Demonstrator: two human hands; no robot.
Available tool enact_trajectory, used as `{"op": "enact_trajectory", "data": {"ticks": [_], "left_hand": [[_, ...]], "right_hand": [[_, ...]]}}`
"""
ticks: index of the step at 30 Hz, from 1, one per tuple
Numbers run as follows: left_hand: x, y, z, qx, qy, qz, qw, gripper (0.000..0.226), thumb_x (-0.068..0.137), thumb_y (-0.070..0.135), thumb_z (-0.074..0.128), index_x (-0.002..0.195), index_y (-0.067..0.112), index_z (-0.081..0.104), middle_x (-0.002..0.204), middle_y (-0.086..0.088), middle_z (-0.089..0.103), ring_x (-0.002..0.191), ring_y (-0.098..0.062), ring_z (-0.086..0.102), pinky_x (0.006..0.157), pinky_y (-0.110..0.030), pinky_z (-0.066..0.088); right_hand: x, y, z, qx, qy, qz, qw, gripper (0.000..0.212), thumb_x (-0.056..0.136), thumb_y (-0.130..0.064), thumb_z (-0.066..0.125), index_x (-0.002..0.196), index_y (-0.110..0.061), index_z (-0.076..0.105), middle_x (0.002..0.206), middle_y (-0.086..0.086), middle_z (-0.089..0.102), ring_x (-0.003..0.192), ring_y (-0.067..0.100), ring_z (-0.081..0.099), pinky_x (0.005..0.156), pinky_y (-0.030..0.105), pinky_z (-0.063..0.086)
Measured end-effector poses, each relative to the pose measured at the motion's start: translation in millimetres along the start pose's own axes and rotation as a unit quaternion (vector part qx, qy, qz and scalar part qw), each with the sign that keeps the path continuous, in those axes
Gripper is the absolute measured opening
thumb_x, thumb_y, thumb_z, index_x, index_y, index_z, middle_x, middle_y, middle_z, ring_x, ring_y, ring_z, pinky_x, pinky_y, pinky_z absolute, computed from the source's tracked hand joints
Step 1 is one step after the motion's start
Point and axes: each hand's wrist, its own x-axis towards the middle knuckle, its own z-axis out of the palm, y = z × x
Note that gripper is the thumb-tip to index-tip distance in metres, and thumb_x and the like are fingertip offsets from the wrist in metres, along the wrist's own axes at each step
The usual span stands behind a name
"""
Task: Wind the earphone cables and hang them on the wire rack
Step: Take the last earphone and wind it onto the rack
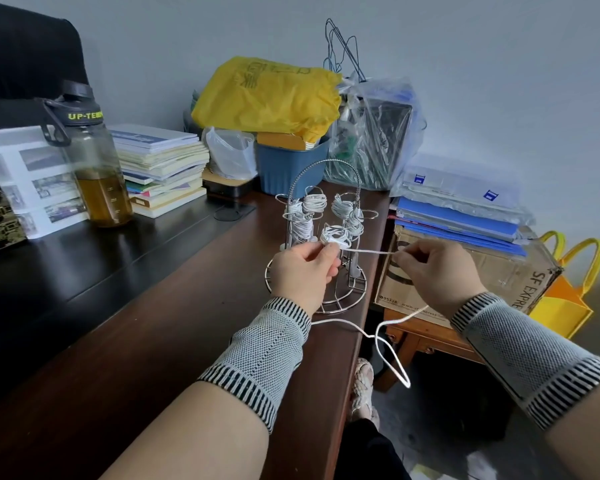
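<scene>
Pinching a partly wound white earphone cable (368, 251), your left hand (303, 270) grips its coil in front of the wire rack (321, 233) while your right hand (437, 271) pinches the taut strand just right. Loose cable trails off the worktop (187, 323) edge near you; four wound bundles (314, 202) hang on the rack.

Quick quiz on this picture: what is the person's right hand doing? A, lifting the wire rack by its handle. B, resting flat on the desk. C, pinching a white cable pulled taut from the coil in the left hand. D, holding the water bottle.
C: the right hand pinches the white cable, which runs straight across to the coil that the left hand holds in front of the wire rack.
</scene>
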Motion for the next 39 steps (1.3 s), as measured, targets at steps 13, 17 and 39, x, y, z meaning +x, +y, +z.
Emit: {"op": "enact_trajectory", "data": {"ticks": [13, 17, 39], "left_hand": [[2.6, -2.9, 1.8, -0.024, -0.017, -0.017, 0.999, 0.022, 0.09, 0.015, 0.068, 0.068, 0.018, 0.069, 0.061, 0.002, 0.066, 0.054, -0.008, 0.058, 0.056, -0.02, 0.05], [3.6, -3.3, 1.8, -0.016, -0.011, -0.012, 1.0, 0.022, 0.09, 0.014, 0.068, 0.068, 0.016, 0.068, 0.062, -0.001, 0.066, 0.051, -0.005, 0.057, 0.054, -0.019, 0.048], [6.0, -5.0, -3.4, 0.063, -0.025, 0.032, 0.997, 0.031, 0.084, 0.0, 0.064, 0.063, 0.023, 0.066, 0.053, 0.009, 0.054, 0.044, 0.002, 0.045, 0.048, -0.017, 0.038]], "right_hand": [[47.6, -102.4, -1.9, -0.146, -0.045, -0.075, 0.985, 0.023, 0.088, -0.024, 0.06, 0.073, -0.006, 0.065, 0.061, 0.005, 0.056, 0.06, 0.02, 0.055, 0.054, 0.026, 0.041], [57.7, -113.9, 11.4, -0.158, -0.102, -0.059, 0.98, 0.02, 0.088, -0.022, 0.061, 0.087, -0.004, 0.07, 0.069, 0.005, 0.061, 0.07, 0.021, 0.061, 0.063, 0.03, 0.052], [-11.7, -73.5, 37.8, -0.198, 0.047, -0.338, 0.919, 0.012, 0.06, -0.012, 0.076, 0.07, -0.012, 0.069, 0.064, 0.003, 0.056, 0.041, 0.026, 0.055, 0.036, 0.023, 0.037]]}}
